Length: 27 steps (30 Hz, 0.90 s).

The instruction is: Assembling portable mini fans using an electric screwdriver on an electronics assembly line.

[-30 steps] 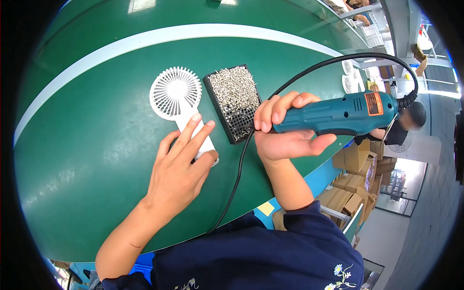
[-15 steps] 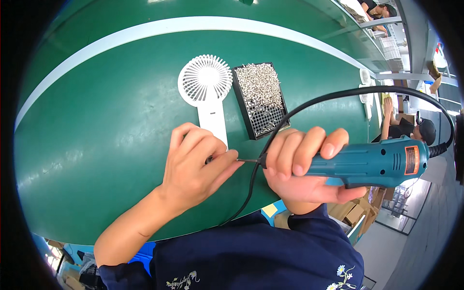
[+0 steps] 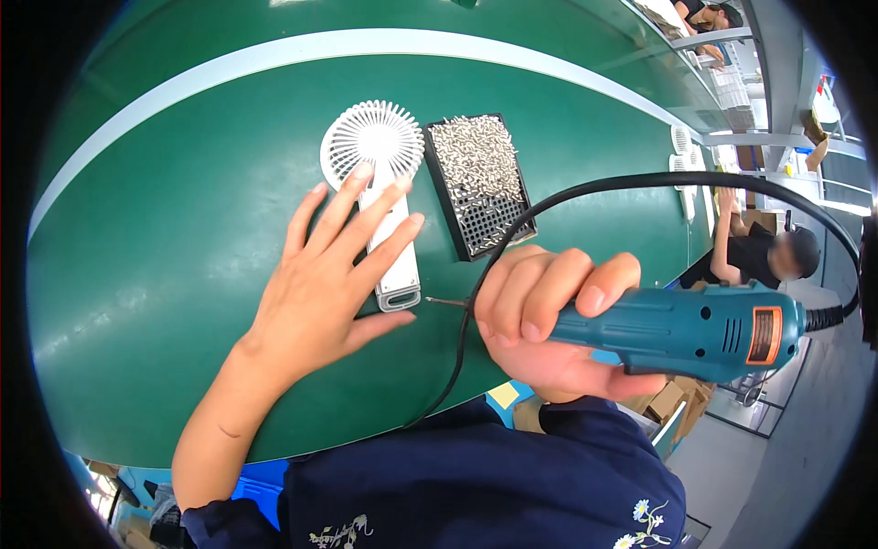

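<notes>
A white handheld fan lies on the green table, its round slatted head away from me and its handle end toward me. My left hand spreads its fingers over the left side of the handle, fingertips near the fan head; whether they touch it I cannot tell. In my right hand is a teal electric screwdriver, held nearly level. Its thin bit points left, close to the handle's near end. Right of the fan stands a black tray with many small silver screws piled in its far part.
The screwdriver's black cable arches over the table's right side. Other white fans lie at the right edge. A co-worker sits beyond them, and another person is farther off. A white strip crosses the table's far side.
My left hand has gone from pinching near the bit to spread fingers, reaching farther up along the fan. My right hand and the screwdriver have shifted slightly left and nearer me.
</notes>
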Motion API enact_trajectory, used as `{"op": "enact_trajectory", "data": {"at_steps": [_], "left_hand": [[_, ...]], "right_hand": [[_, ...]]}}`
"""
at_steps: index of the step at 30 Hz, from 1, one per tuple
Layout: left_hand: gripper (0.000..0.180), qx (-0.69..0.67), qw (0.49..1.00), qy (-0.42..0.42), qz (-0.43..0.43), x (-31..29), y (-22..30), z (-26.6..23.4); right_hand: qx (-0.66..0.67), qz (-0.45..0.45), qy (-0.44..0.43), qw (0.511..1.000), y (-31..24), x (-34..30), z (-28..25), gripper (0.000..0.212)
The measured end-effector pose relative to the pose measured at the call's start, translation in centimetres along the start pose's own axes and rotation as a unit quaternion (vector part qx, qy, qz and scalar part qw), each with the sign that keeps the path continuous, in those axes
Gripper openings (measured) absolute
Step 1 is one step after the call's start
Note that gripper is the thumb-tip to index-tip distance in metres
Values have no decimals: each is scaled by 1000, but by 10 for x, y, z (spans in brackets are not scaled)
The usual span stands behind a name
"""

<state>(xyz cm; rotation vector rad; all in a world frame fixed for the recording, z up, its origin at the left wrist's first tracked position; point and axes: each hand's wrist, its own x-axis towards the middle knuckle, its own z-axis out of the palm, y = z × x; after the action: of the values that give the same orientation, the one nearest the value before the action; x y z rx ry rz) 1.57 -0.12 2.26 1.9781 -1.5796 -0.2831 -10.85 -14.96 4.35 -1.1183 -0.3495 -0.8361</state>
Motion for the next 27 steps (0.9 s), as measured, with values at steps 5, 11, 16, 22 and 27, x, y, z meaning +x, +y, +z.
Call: {"op": "enact_trajectory", "data": {"at_steps": [5,11,16,22,27], "left_hand": [[78,46,998,30,-7,1,9,17],[75,43,997,53,-22,1,11,22],[74,37,997,59,-21,1,11,25],[72,32,997,72,-25,0,10,29],[71,39,995,91,-20,1,8,33]], "right_hand": [[-12,-41,-53,998,4,5,7,69],[-45,-41,-65,996,9,3,10,68],[-51,-34,-61,996,19,0,6,70],[-71,-28,-77,994,25,-2,2,74],[-91,-25,-128,987,24,1,1,75]]}}
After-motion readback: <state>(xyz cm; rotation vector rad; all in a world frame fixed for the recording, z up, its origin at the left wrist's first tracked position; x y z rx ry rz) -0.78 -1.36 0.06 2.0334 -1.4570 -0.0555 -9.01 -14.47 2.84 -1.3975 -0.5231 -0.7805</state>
